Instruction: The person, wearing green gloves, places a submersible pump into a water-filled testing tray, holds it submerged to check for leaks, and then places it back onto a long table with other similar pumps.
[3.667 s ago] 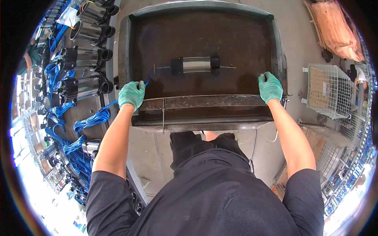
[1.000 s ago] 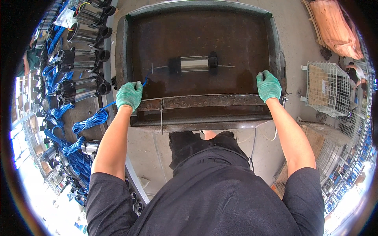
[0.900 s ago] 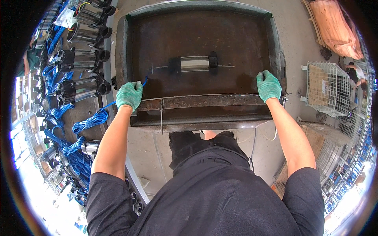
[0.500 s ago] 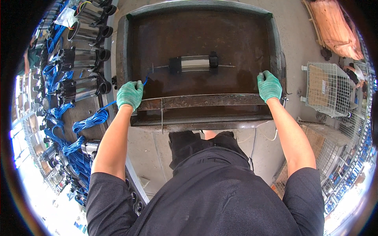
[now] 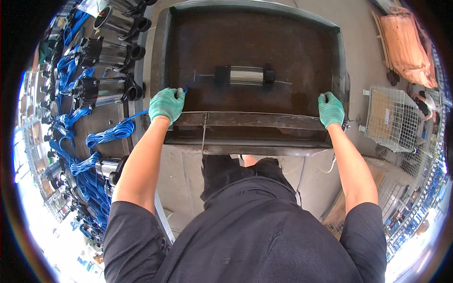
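A dark metal tank [image 5: 255,9] stands in front of me. Inside it lies a cylindrical pump [image 5: 246,75] with a shiny steel body and black ends, a thin rod reaching out at each side. Across the tank's near part runs a dark flat metal bar [image 5: 255,120]. My left hand [image 5: 167,104], in a green glove, is closed at the bar's left end. A blue cable [image 5: 139,114] runs to that hand and shows again beyond its fingers; whether it is gripped too is hidden. My right hand [image 5: 331,109], also green-gloved, is closed at the bar's right end.
On the left, several steel-and-black pumps [image 5: 101,90] lie in a row with coils of blue cable [image 5: 111,134]. To the right stand a wire mesh cage [image 5: 394,118] and an orange-wrapped bundle [image 5: 408,47]. Another person [image 5: 427,104] is at the far right.
The tank, pump, bar and both hands appear shifted to the right in the picture. My hands keep their places at the bar's ends.
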Available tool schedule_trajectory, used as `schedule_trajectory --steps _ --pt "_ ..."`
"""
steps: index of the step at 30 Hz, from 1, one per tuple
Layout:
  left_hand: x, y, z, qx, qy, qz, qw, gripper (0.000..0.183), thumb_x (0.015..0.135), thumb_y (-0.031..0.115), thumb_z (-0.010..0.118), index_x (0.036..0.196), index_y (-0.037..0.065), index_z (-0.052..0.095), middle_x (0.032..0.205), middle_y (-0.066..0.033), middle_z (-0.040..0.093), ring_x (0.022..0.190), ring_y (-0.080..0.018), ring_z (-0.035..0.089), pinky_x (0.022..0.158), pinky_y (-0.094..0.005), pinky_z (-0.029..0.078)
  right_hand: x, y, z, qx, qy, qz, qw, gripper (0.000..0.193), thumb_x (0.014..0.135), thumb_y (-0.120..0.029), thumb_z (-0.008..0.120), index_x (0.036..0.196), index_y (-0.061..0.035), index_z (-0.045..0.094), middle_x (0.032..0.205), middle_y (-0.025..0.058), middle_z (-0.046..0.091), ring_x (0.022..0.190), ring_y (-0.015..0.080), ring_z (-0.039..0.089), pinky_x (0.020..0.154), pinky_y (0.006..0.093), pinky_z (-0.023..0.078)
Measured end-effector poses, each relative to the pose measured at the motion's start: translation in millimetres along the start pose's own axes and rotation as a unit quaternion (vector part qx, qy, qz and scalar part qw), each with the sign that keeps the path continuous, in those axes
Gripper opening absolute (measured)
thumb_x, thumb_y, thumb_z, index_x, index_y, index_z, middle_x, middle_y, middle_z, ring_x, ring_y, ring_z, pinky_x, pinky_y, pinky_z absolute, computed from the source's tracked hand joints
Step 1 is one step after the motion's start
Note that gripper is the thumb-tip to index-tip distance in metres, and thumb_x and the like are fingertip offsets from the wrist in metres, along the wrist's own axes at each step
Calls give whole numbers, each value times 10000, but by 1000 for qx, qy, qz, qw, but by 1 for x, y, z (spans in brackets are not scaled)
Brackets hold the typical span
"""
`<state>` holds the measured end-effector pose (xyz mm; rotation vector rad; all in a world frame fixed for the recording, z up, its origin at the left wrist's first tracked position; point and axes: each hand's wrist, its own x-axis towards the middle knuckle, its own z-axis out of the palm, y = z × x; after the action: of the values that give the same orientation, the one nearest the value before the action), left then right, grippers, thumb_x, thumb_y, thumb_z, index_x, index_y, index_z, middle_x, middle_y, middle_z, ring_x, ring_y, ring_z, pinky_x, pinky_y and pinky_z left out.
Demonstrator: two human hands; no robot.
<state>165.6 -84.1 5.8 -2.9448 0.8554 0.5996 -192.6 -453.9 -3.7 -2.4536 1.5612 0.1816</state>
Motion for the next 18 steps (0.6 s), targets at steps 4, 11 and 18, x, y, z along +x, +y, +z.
schedule_trajectory --steps 4,11,18 --pt "0 -1 0 -2 -5 -4 1000 505 1035 442 444 899 75 762 1022 -186 731 990 -407 686 887 -497 541 1 2 2 -3 -11 5 1000 366 1011 -423 533 1152 -120 684 1109 217 715 1047 448 666 887 526 529" --pt "-2 0 -10 -31 -17 8 999 484 1038 438 461 891 87 760 1007 -188 727 966 -413 682 874 -503 542 6 2 8 -50 -57 -32 997 373 1019 -395 536 1232 -111 650 1165 237 703 1096 461 651 922 536 524" --pt "-1 -11 -7 -48 -26 11 998 465 1035 423 466 896 93 763 1014 -170 726 949 -401 687 876 -490 553 15 -114 8 -69 -174 -121 975 516 1033 -373 516 1420 -33 500 1280 283 655 1195 441 625 982 519 520"
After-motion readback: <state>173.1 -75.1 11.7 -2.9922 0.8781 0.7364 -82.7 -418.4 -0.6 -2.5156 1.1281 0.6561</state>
